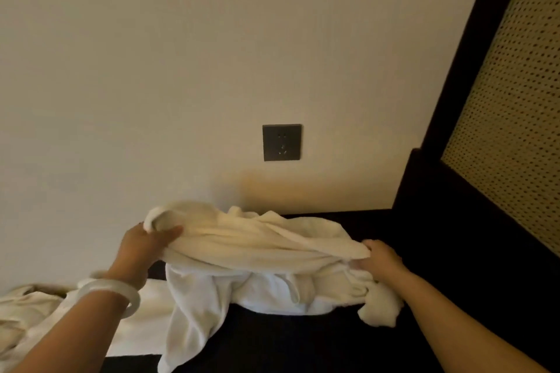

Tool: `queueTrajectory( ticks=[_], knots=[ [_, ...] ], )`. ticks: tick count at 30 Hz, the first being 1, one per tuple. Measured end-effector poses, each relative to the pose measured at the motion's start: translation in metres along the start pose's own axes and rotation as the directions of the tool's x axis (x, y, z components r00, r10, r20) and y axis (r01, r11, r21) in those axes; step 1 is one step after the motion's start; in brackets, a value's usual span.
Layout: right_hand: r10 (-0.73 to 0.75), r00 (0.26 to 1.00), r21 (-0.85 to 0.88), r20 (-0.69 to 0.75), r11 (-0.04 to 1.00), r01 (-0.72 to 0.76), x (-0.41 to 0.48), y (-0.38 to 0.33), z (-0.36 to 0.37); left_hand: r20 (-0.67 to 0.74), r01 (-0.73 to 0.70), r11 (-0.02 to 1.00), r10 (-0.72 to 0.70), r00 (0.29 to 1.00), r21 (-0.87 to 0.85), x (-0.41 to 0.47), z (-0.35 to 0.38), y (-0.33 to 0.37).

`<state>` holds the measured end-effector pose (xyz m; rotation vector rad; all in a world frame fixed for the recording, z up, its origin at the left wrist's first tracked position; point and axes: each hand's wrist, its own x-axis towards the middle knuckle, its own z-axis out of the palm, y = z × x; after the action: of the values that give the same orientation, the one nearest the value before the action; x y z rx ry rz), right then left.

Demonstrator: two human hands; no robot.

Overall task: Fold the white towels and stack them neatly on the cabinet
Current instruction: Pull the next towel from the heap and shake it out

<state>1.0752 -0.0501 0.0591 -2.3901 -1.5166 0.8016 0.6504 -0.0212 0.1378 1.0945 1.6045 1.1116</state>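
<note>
Pale bangle on my L wrist, w/ more crumpled white cloth low at L. L hand pinches one end of the white towel, thumb on top. R hand has fingers curled round the other end. Towel sags btwn them, its bunched middle resting on the dark cabinet top. Black socket on the wall behind.
</note>
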Motion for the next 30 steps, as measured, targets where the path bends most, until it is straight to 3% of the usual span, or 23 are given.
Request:
queueTrajectory(
  ticks=[2,3,4,5,6,7,9,12,15,19,23,24,25,26,27,28,29,30],
  knots=[
    [-0.088,0.996,0.257,-0.012,0.962,0.088,0.002,0.000,-0.006,-0.004,-0.050,0.942,0.054,0.999,0.332,0.002,0.004,-0.009],
    [-0.147,0.989,0.329,-0.019,0.933,0.145,-0.001,-0.005,-0.013,-0.007,-0.097,0.814,0.124,0.992,0.572,0.004,0.010,-0.011],
    [-0.203,0.979,0.378,-0.021,0.905,0.196,-0.004,-0.012,-0.019,0.016,-0.169,0.618,0.245,0.969,0.768,0.004,0.018,-0.010],
    [-0.250,0.968,0.415,-0.028,0.878,0.239,-0.007,-0.019,-0.025,0.083,-0.257,0.434,0.380,0.921,0.864,0.003,0.028,-0.007],
    [-0.283,0.959,0.447,-0.036,0.854,0.269,-0.010,-0.026,-0.028,0.180,-0.357,0.326,0.467,0.866,0.875,0.000,0.039,-0.002],
    [-0.311,0.950,0.482,-0.043,0.826,0.292,-0.013,-0.032,-0.030,0.288,-0.470,0.280,0.506,0.813,0.837,-0.003,0.053,0.003],
    [-0.353,0.934,0.538,-0.051,0.778,0.324,-0.019,-0.041,-0.032,0.498,-0.673,0.282,0.494,0.713,0.684,-0.012,0.085,0.009],
    [-0.372,0.927,0.589,-0.056,0.737,0.331,-0.029,-0.053,-0.030,0.663,-0.779,0.323,0.410,0.627,0.537,-0.025,0.128,0.014],
    [-0.366,0.928,0.606,-0.074,0.722,0.333,-0.036,-0.061,-0.028,0.683,-0.764,0.345,0.345,0.644,0.546,-0.023,0.155,0.009],
    [-0.371,0.920,0.658,-0.126,0.663,0.357,-0.043,-0.068,-0.035,0.658,-0.727,0.186,0.324,0.680,0.661,-0.013,0.163,0.002],
    [-0.330,0.907,0.645,-0.261,0.639,0.418,-0.043,-0.073,-0.051,0.667,-0.697,0.151,0.208,0.716,0.701,-0.006,0.147,0.001],
    [-0.320,0.897,0.619,-0.305,0.649,0.442,-0.041,-0.073,-0.057,0.680,-0.704,0.199,0.183,0.711,0.682,-0.006,0.139,0.002],
    [-0.315,0.885,0.594,-0.342,0.658,0.463,-0.040,-0.072,-0.065,0.674,-0.683,0.372,0.178,0.717,0.628,-0.007,0.128,0.005],
    [-0.316,0.879,0.571,-0.357,0.670,0.474,-0.038,-0.070,-0.074,0.655,-0.601,0.625,0.183,0.733,0.498,-0.009,0.115,0.012],
    [-0.328,0.881,0.562,-0.342,0.680,0.472,-0.037,-0.069,-0.084,0.626,-0.464,0.841,0.207,0.752,0.279,-0.012,0.100,0.022],
    [-0.360,0.886,0.569,-0.292,0.680,0.463,-0.036,-0.068,-0.094,0.592,-0.330,0.941,0.224,0.774,0.075,-0.014,0.082,0.034],
    [-0.401,0.891,0.586,-0.210,0.678,0.444,-0.035,-0.069,-0.101,0.571,-0.225,0.973,0.212,0.793,-0.048,-0.013,0.066,0.043],
    [-0.436,0.892,0.592,-0.122,0.689,0.418,-0.033,-0.071,-0.105,0.570,-0.170,0.983,0.182,0.801,-0.075,-0.011,0.052,0.051]
  ],
)
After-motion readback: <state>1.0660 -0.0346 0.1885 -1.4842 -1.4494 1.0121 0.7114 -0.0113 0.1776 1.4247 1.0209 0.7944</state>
